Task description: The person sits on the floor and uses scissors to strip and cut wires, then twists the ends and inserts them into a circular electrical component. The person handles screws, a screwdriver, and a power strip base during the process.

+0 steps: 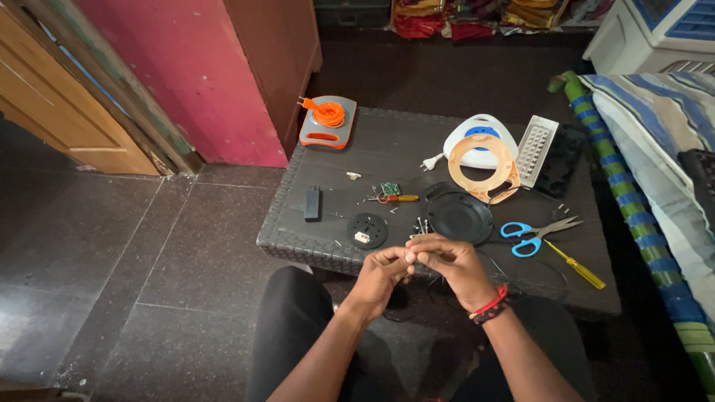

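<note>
Blue scissors and black disc near the table's front edge, just beyond left hand and right hand, fingertips pinched together on something too small to tell.

I see my left hand and right hand meeting fingertip to fingertip at the near edge of the low dark woven table, pinching something too small to make out. Just beyond them lie a round black plastic disc and a larger black round cover. Blue-handled scissors and a yellow-handled screwdriver lie to the right.
</note>
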